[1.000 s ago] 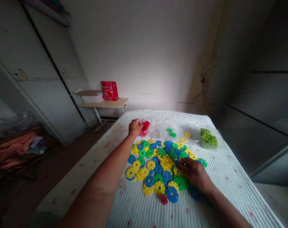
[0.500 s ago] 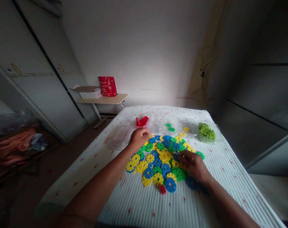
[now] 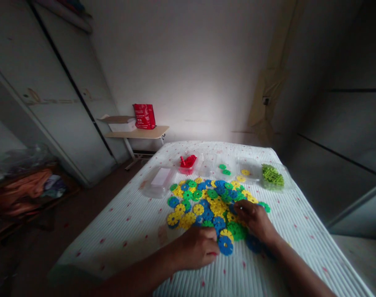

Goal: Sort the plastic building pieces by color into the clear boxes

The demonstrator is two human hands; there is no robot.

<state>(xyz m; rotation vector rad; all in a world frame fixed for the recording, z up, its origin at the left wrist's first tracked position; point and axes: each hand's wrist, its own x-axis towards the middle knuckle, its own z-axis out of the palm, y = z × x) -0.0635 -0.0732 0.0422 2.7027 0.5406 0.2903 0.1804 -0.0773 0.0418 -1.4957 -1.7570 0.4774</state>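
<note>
Your left hand [image 3: 196, 251] lies at the near edge of a pile of flat, slotted plastic discs in blue, yellow and green [image 3: 211, 202], spread on the white ribbed bed [image 3: 138, 222]. Its fingers are curled and drawn together over a small red plastic piece [image 3: 214, 253]. Only a sliver of red shows, so I cannot tell whether they truly pinch it.

Your right hand [image 3: 255, 220] rests on the right side of the pile, fingers bent and loosely together on the discs. I cannot tell whether they grip one.

These discs look light, thin and stiff, and likely to slide over one another. Take one by its notched rim, tipping an edge up from the soft cover first.

Beyond the pile stands a row of clear plastic tubs [image 3: 206, 167], one holding red pieces [image 3: 188, 161], another light green pieces [image 3: 272, 175].
</note>
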